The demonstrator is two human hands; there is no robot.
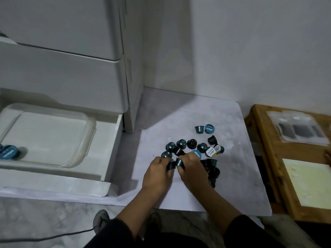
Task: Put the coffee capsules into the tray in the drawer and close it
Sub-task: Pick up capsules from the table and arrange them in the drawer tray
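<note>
Head view: both hands down on the capsule pile, palms down, forearms reaching in from the bottom of frame, dark sleeves pushed up. Left hand (pixel 157 173) has fingers curled around a dark capsule (pixel 171 165) at its fingertips. Right hand (pixel 192 170) is curled too, pinching another capsule (pixel 179 162) just beside the first; the two hands nearly touch.

Coffee capsules (pixel 192 145) lie loose in a cluster on a white sheet (pixel 223 185) spread on the marble floor (pixel 35 217), some upright, some tipped; a few more sit partly hidden under the right hand. Two lie apart at the far edge of the pile (pixel 205 129).

Labels: blue foil lids carry white lettering, too blurred to read for sure.

Drawer (pixel 107 140) at left is pulled out, bottom of a white cabinet (pixel 71 72). Clear plastic tray (pixel 77 158) inside it, with blue-lidded capsules (pixel 8 152) already in its near-left corner.

Wooden board (pixel 265 140) at right, carrying a clear packet (pixel 297 128) and a pale yellow sheet (pixel 309 181).
</note>
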